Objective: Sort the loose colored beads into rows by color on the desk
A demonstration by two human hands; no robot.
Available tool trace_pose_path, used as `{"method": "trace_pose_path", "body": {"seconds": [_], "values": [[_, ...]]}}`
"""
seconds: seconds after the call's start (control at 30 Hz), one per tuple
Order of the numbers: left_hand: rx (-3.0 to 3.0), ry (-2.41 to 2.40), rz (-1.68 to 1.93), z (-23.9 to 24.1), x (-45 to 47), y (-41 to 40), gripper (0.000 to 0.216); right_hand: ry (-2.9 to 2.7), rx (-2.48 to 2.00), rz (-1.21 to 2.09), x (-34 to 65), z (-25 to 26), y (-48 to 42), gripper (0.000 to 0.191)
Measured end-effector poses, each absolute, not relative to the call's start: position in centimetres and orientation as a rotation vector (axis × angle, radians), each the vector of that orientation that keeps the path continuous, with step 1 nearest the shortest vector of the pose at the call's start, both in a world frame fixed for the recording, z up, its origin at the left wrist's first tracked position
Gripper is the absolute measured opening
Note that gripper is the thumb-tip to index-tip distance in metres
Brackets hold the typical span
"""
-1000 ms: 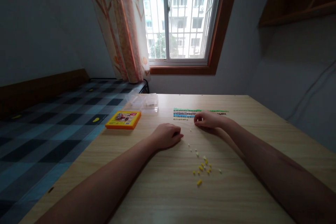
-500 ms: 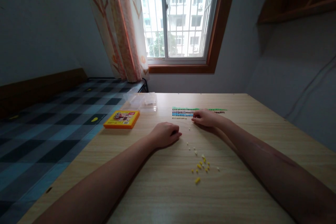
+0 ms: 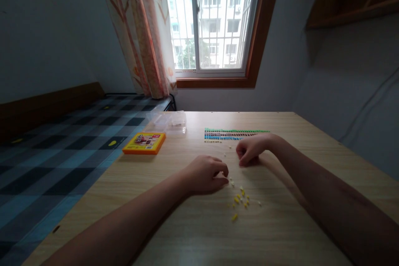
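Both hands are low over the bench (image 3: pixel 174 232), near each other but not touching. From where I stand, the left hand (image 3: pixel 205 174) has its thumb and pointing finger a little apart, right beside some tiny pale bits (image 3: pixel 232 184). The right hand (image 3: pixel 253 149) is curled up with its fingertips down, and I can't tell if it pinches anything. One loose bit (image 3: pixel 230 147) lies near it.

Farther back, little pieces sit in neat lines: a green row (image 3: pixel 218 130), a dark row (image 3: pixel 249 134), a blue row (image 3: pixel 215 137) and a short pale row (image 3: pixel 213 141). Yellow bits (image 3: pixel 236 200) lie all mixed up, nearer the person.

It looks to me like the lining-up part, with the pale row just started. I think the next move needs a soft, careful pinch on one tiny bit, then setting it straight at the short row's end.
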State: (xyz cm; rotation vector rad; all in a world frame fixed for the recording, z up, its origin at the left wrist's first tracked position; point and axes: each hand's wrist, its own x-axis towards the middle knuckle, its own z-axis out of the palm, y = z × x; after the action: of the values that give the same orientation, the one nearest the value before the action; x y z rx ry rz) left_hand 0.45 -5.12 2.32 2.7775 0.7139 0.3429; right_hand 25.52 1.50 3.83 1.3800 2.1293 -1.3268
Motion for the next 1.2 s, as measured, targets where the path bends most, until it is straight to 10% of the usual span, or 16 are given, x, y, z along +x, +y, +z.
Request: {"method": "trace_pose_path", "body": {"seconds": [1.2], "values": [[2.69, 0.972, 0.549, 2.1, -0.1, -3.8, 0.013, 2.192, 1.214, -0.782, 21.3, 5.6, -2.2, 0.043]]}}
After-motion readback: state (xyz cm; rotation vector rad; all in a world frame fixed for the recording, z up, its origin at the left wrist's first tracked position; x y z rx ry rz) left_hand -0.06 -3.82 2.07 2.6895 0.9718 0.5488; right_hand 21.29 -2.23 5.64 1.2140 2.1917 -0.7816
